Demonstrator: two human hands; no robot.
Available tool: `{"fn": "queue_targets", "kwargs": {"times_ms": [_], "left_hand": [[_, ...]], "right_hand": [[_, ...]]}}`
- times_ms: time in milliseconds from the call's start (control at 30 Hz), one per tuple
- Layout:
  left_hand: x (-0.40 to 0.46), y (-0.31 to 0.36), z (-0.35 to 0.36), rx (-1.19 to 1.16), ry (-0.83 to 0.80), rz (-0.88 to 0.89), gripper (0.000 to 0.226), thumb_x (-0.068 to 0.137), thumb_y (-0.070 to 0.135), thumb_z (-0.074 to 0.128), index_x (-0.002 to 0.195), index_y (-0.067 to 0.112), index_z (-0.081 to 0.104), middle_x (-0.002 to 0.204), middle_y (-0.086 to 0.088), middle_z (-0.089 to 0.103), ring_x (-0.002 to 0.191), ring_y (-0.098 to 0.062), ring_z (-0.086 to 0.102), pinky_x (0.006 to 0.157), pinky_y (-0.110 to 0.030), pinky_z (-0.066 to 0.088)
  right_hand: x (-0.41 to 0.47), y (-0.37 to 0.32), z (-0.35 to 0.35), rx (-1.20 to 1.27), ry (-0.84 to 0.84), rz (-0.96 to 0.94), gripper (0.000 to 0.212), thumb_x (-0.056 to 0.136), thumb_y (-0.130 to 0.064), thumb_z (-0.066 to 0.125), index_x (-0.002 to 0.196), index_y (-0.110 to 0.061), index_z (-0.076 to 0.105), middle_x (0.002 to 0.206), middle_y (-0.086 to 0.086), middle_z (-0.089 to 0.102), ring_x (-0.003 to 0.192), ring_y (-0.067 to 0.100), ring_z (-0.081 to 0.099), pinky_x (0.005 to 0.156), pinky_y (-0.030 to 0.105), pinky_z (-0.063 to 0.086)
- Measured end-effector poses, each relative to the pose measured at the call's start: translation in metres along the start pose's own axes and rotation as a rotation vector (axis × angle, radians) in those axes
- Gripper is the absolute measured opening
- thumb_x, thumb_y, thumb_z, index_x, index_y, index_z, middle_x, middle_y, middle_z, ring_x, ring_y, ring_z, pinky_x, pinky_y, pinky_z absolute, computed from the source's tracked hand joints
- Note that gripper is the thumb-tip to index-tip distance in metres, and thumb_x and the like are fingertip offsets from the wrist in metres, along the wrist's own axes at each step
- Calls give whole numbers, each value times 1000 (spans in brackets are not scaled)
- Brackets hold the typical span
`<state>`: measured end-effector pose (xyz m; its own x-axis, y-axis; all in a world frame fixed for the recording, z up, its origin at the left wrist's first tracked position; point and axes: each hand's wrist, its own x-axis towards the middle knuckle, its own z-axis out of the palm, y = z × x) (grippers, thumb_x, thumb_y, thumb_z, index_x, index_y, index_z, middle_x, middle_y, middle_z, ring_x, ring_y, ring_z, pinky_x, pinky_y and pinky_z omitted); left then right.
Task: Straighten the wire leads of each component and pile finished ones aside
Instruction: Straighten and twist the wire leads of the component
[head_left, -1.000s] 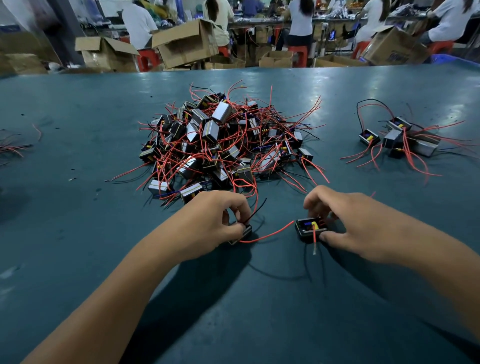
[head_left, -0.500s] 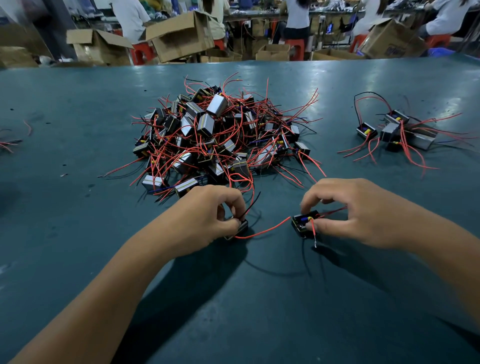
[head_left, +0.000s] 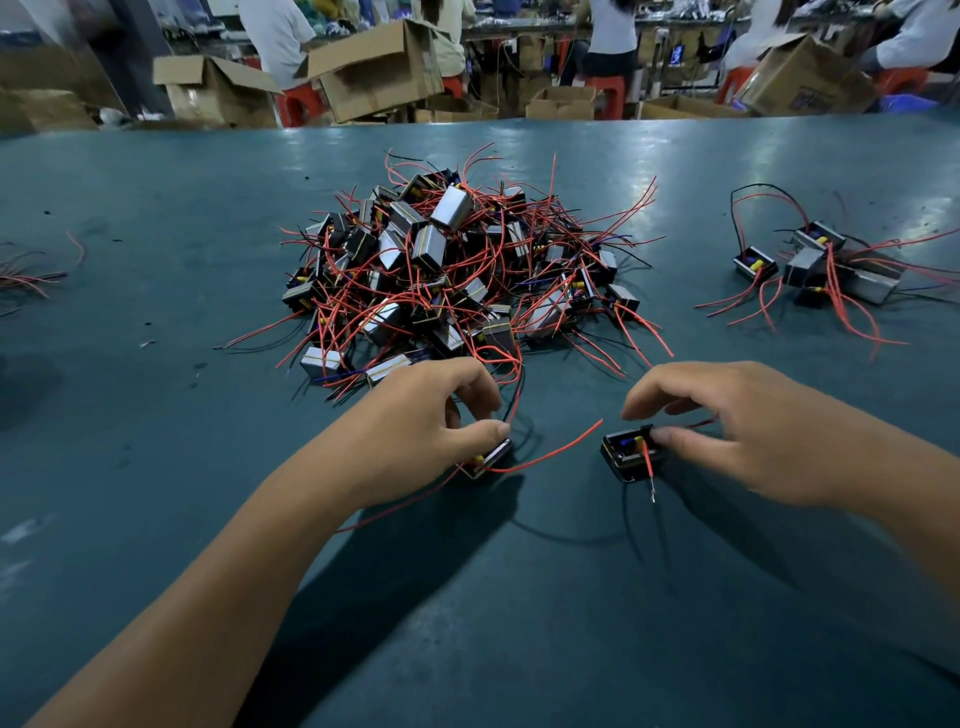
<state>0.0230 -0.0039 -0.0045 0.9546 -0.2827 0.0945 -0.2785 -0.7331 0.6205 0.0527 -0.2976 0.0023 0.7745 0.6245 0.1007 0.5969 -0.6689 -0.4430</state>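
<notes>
Fingers (head_left: 483, 430) of the left hand (head_left: 415, 421) are curling around one small black part (head_left: 491, 460) on the green table (head_left: 156, 415), while the right hand (head_left: 748, 431) is pinching another part (head_left: 631, 457) just before the big pile (head_left: 452, 270).

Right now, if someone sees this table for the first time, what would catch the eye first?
First, the big tangled heap of components with red wires in the middle of the teal table. Next, near the front, the left hand and the right hand each grip one component. A smaller pile lies at the far right.
</notes>
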Motion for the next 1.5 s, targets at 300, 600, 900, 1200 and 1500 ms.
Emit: {"fn": "queue_targets", "kwargs": {"times_ms": [300,600,900,1200,1500], "left_hand": [[-1,5,12,44,-23,108,12,92,21,69,88,30,63,85,20,63,78,-8,58,66,-19,45],[-1,6,18,20,-38,105,25,90,18,67,96,35,50,94,30,56,78,-9,57,63,-14,41],[1,13,23,167,114,124,14,89,16,72,94,27,65,88,16,44,81,11,45,67,-14,32],[-5,24,34,-103,64,160,32,82,29,73,112,29,64,90,20,65,49,-8,44,52,-13,34],[-3,24,35,-22,38,128,17,91,15,66,96,31,60,80,11,65,65,-10,54,60,-18,40]], "right_hand": [[6,-29,13,175,143,-38,37,97,-2,50,114,-31,66,110,-23,68,110,-8,58,91,4,37],[9,-32,20,65,-46,-44,63,89,3,45,130,-42,58,130,-29,58,123,1,52,104,16,37],[3,-29,12,214,-101,-77,63,86,4,43,121,-44,66,125,-36,59,123,-16,48,102,4,32],[3,-35,9,147,-144,-60,59,84,-15,37,123,-55,54,117,-20,68,106,14,67,96,38,49],[-15,-14,-36,161,0,-66,18,87,-24,70,101,-33,65,105,-18,68,103,5,64,82,26,49]]}}
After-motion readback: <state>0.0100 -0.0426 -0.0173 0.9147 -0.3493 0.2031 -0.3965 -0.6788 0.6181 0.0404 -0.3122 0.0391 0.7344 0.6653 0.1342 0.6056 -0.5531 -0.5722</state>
